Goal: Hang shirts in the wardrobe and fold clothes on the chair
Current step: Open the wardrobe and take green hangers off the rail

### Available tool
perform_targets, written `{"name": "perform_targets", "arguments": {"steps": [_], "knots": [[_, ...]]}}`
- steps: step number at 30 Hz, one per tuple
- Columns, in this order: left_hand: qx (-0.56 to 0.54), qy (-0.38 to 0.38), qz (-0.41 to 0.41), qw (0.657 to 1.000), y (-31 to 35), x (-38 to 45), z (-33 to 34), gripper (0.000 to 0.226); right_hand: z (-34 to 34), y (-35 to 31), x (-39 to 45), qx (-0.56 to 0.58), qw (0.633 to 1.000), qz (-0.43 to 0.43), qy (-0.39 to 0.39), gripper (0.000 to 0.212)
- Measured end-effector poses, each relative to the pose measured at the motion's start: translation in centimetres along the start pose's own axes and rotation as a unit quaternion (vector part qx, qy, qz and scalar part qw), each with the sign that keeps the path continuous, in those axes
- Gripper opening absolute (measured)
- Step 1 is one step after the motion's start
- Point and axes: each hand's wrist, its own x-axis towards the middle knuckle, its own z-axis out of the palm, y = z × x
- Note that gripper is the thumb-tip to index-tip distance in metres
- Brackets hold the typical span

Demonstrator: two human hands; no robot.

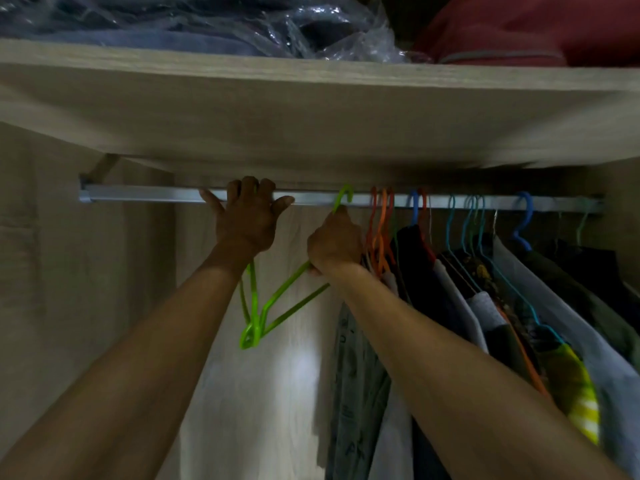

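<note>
Bright-green plastic hangers (258, 308): two empties, bare of any shirt, low ends dangling between the forearms in the nearest part of the view, w/ pale wood-grain wardrobe back panel (242, 393) behind. One hook (344, 197) sits over the rail. Right hand (334, 242): grip clenched round neck and shoulder of that hanger, just below the hook. Left hand (247, 218): fingers curled over the silver metal hanging rail (145, 195); the second hanger hangs down below its wrist, but whether the grip holds that hanger's hook or only the rail can't be told. To the right along the rail: orange plastic hangers (382, 230), then blue and teal hangers carrying dark, grey and yellow-striped hung garments (485, 306), packed close. Above: light wooden shelf (311, 109) bearing clear-plastic-wrapped dark clothes (242, 22) and a red bag (536, 29).

Step in hand, by judgement: freeing empty hangers for shirts. To do well: lift the hook straight up clear of the rail before drawing it out; keep the hanger upright so its low end doesn't snag its twin; steady the orange neighbours so they don't ride along.
</note>
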Motion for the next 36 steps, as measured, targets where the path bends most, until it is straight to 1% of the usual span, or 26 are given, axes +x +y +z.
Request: {"name": "perform_targets", "arguments": {"steps": [4,6,10,12,20,23,27,30,34,36], "knots": [[0.003,-0.001,0.004,1.000,-0.1,0.0,0.1,0.053,1.6,0.3,-1.3,-0.039,0.999,-0.026,-0.027,0.052],[0.004,0.009,0.007,1.000,-0.2,-0.1,0.3,0.052,2.2,0.6,-1.7,-0.055,0.997,-0.034,-0.040,0.057],[-0.005,0.022,0.007,1.000,-0.3,-0.1,0.6,0.058,3.4,1.5,-2.2,-0.084,0.992,-0.049,-0.074,0.067],[-0.005,0.023,0.008,1.000,-0.3,0.0,0.7,0.059,4.0,1.9,-2.2,-0.082,0.991,-0.052,-0.090,0.071],[-0.013,0.023,0.011,1.000,-0.5,0.0,0.8,0.060,5.8,5.1,-3.2,-0.105,0.977,0.012,-0.184,0.072],[-0.010,0.021,0.013,1.000,-0.6,0.0,0.7,0.059,6.4,6.3,-3.4,-0.109,0.976,0.034,-0.185,0.070],[0.002,0.008,0.014,1.000,-0.6,0.2,0.5,0.058,6.4,6.7,-3.6,-0.109,0.977,0.039,-0.180,0.060],[-0.004,-0.014,0.016,1.000,-0.7,0.3,0.3,0.060,6.2,6.8,-3.7,-0.098,0.979,0.041,-0.176,0.061],[-0.073,-0.043,0.034,0.996,-0.8,-0.5,-0.5,0.068,5.4,7.1,-4.0,-0.064,0.980,0.052,-0.179,0.061],[-0.141,-0.026,0.028,0.989,-0.7,-1.3,-1.2,0.068,4.8,7.4,-4.3,-0.077,0.980,0.031,-0.178,0.057]]}}
